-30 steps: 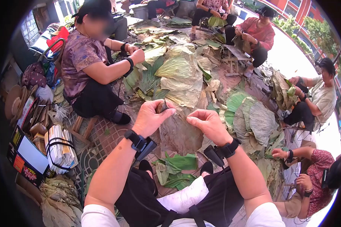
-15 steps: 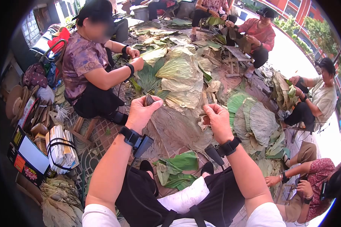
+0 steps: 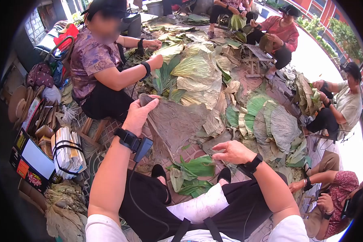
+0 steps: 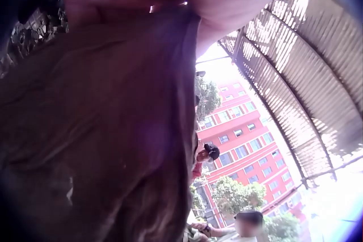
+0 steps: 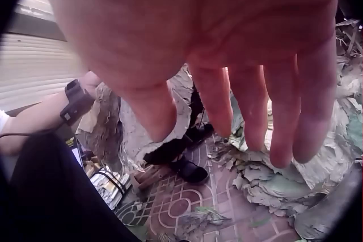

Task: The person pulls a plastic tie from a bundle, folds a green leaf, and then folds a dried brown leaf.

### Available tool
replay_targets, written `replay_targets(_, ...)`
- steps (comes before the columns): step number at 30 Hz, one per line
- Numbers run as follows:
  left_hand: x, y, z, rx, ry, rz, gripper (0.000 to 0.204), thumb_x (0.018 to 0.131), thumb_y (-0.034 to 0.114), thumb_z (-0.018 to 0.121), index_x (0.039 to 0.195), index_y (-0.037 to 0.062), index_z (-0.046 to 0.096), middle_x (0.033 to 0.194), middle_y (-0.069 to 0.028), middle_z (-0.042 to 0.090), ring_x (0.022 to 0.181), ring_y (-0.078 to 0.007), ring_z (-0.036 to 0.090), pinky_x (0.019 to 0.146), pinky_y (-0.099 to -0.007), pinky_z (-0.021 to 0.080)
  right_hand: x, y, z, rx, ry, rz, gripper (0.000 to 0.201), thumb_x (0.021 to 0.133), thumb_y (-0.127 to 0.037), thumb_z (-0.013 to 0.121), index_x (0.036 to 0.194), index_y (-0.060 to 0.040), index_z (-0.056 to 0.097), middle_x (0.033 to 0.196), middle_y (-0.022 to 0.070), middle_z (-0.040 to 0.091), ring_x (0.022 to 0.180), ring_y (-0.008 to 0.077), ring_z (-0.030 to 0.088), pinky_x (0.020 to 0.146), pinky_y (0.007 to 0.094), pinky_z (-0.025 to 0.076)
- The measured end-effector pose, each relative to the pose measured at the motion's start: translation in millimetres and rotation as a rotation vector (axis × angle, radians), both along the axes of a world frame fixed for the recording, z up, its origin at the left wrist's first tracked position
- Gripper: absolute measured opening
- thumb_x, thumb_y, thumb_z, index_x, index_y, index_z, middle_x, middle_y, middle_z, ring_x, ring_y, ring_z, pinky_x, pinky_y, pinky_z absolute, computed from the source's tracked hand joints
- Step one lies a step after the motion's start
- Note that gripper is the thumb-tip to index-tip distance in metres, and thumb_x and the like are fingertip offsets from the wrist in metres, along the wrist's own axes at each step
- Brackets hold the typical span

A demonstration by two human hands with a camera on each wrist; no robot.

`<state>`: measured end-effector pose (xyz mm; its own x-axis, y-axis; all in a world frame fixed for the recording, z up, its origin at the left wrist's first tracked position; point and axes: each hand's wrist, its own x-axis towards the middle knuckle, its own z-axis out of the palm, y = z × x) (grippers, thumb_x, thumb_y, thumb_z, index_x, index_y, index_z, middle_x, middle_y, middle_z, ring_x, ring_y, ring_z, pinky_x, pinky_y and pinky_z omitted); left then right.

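Note:
In the head view my left hand [image 3: 138, 115] pinches a large dry brown leaf [image 3: 171, 127] near its gathered top. The leaf hangs spread out to the right of that hand. Its dark underside fills much of the left wrist view, where the leaf [image 4: 108, 123] drops from the fingers. My right hand [image 3: 234, 153] is held apart from the leaf, low on the right, with nothing in it. Its fingers [image 5: 281, 111] extend loosely straight in the right wrist view. Green leaf pieces [image 3: 195, 167] lie on the ground between my feet.
A broad pile of dried leaves [image 3: 195, 84] covers the ground ahead. Stacked round leaves [image 3: 276, 125] lie to the right. Bundled cardboard [image 3: 67, 151] stands at left. Several people sit around, including a person in a purple shirt [image 3: 94, 60] at the left.
My hands have moved apart: the left went up and left with the leaf, the right came down and its fingers straightened. The leaf now hangs more widely spread.

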<state>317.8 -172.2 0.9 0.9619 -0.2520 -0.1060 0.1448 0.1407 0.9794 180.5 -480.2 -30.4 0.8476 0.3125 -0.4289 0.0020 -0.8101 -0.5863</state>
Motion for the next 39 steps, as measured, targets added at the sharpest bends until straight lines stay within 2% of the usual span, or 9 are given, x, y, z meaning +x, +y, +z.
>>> replay_targets(4,-7,-27,-4,0.098,0.046,-0.148,0.024,0.088,0.021,0.063,0.107,0.0047,0.063,0.093,0.0014,0.062,0.086,-0.0066,0.055,0.076,-0.0246,0.044,14,15,20,0.207,-0.285,-0.334,0.049,0.081,-0.037,0.066,0.117,-0.0038,0.056,0.104,0.0154,0.065,0.096,0.0260,0.063,0.085,0.0350,0.048)
replay_targets(6,-13,-44,-2,0.074,0.092,-0.230,0.025,0.088,0.022,0.063,0.107,0.0045,0.063,0.094,0.0018,0.062,0.086,-0.0059,0.055,0.077,-0.0239,0.044,30,20,42,0.514,-0.555,-0.646,0.055,0.079,-0.036,0.069,0.120,-0.0033,0.054,0.106,0.0143,0.064,0.099,0.0275,0.061,0.086,0.0369,0.047)
replay_targets(9,-18,-67,-7,0.039,0.152,-0.374,0.028,0.089,0.025,0.062,0.109,0.0042,0.062,0.098,0.0029,0.062,0.087,-0.0039,0.055,0.077,-0.0225,0.044,43,28,49,0.340,-0.959,-0.370,0.057,0.076,-0.033,0.073,0.119,-0.0014,0.054,0.107,0.0130,0.064,0.096,0.0261,0.062,0.083,0.0356,0.048)
replay_targets(13,-21,-88,-2,-0.022,0.166,-0.508,0.028,0.088,0.023,0.063,0.109,0.0036,0.061,0.100,0.0021,0.062,0.090,-0.0038,0.055,0.078,-0.0225,0.045,46,43,39,0.357,-0.730,-0.316,0.060,0.073,-0.030,0.075,0.120,0.0004,0.054,0.100,0.0108,0.065,0.090,0.0187,0.062,0.077,0.0301,0.049)
replay_targets(16,-20,-93,-1,-0.051,0.060,-0.512,0.030,0.081,0.018,0.071,0.105,0.0034,0.060,0.091,0.0013,0.062,0.083,-0.0045,0.055,0.071,-0.0218,0.044,54,35,47,0.688,-0.130,-0.396,0.041,0.078,-0.020,0.069,0.109,0.0045,0.060,0.086,0.0034,0.065,0.075,0.0079,0.057,0.070,0.0241,0.048)
replay_targets(19,-15,-85,-4,0.217,0.112,-0.587,0.031,0.079,0.015,0.071,0.105,0.0032,0.058,0.088,0.0013,0.062,0.079,-0.0047,0.055,0.067,-0.0207,0.043,54,13,51,0.587,-0.107,-0.410,0.032,0.081,-0.016,0.065,0.104,0.0055,0.062,0.084,0.0017,0.064,0.072,0.0058,0.055,0.067,0.0233,0.046)
replay_targets(26,-13,-84,-15,0.183,0.120,-0.630,0.018,0.084,0.018,0.067,0.097,0.0083,0.061,0.080,0.0083,0.058,0.066,-0.0006,0.052,0.053,-0.0178,0.040,51,-27,36,0.635,-0.053,-0.515,0.030,0.082,-0.016,0.063,0.104,0.0038,0.061,0.082,-0.0034,0.060,0.070,0.0038,0.050,0.063,0.0211,0.042)
replay_targets(37,-8,-86,-27,0.246,0.154,-0.686,0.016,0.083,0.011,0.065,0.097,0.0055,0.060,0.080,0.0053,0.059,0.068,-0.0023,0.055,0.057,-0.0190,0.044,46,-24,51,0.770,-0.135,-0.569,0.025,0.084,-0.009,0.056,0.107,-0.0011,0.059,0.088,-0.0057,0.057,0.076,0.0011,0.046,0.068,0.0181,0.039)
replay_targets(39,-8,-85,-26,0.261,0.156,-0.725,0.016,0.082,0.010,0.064,0.098,0.0048,0.060,0.080,0.0049,0.059,0.068,-0.0027,0.055,0.058,-0.0193,0.044,45,-31,47,0.738,-0.073,-0.559,0.035,0.084,-0.011,0.060,0.115,0.0044,0.054,0.099,-0.0002,0.059,0.088,0.0041,0.051,0.079,0.0199,0.041)
